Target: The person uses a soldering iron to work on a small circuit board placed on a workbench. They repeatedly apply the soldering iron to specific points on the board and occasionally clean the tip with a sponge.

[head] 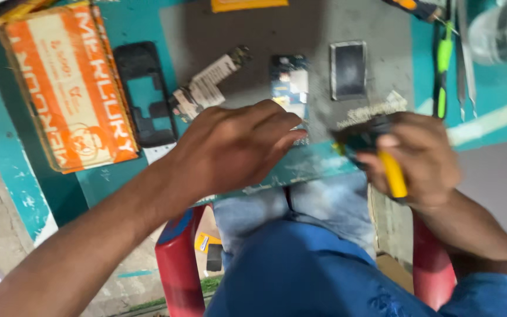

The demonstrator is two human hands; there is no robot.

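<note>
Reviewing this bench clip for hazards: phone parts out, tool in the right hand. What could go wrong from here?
1. The left hand hovers palm-down over the circuit board; it could knock or smudge the bare board.
2. The right hand holds a yellow-handled tool and a dark part at the table edge, above the lap; a slip in grip may drop it to the floor.
3. Loose bits like the screen and frame could be swept aside.

Left hand [236,144] flat, fingers extended (right hand [418,161] fisted).
</note>
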